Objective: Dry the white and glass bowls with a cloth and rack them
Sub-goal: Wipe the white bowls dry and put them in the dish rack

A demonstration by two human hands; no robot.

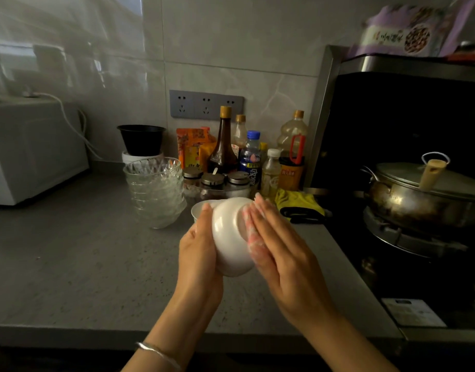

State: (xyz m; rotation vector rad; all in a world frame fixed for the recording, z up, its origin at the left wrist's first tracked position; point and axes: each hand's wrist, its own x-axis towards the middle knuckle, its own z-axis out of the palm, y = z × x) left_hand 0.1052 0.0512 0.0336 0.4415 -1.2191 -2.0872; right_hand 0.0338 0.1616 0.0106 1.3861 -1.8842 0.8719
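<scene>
Head view: you are looking down at your two hands working over the grey counter (pixel 70 251).
Bowl: a white bowl (pixel 232 237) is being held above the counter, tilted with its base toward you.
Left hand: your left hand (pixel 199 253) is gripping the bowl by its left side, thumb near the rim.
Right hand: your right hand (pixel 279 251) is pressing flat against the bowl's right side with a thin pinkish cloth (pixel 251 232) under the fingers; it is laid open on the cloth, not curled round it.
Second bowl: another white rim (pixel 201 208) is showing just behind the held bowl; I cannot tell whether it is standing on the counter.
Glass bowls: a stack of glass bowls (pixel 156 191) is waiting on the counter, near your left hand.
Doing it well: I am judging that you are wiping the outside now. Keep turning the bowl with the left hand while the cloth stays put, then take the cloth inside and around the foot.
Rack: no rack is showing here, so I cannot tell where the bowl is going.
Surroundings: bottles (pixel 223 146) are crowding the back wall, and a lidded pot (pixel 424 191) is sitting on the stove at your right; light is dim.
</scene>
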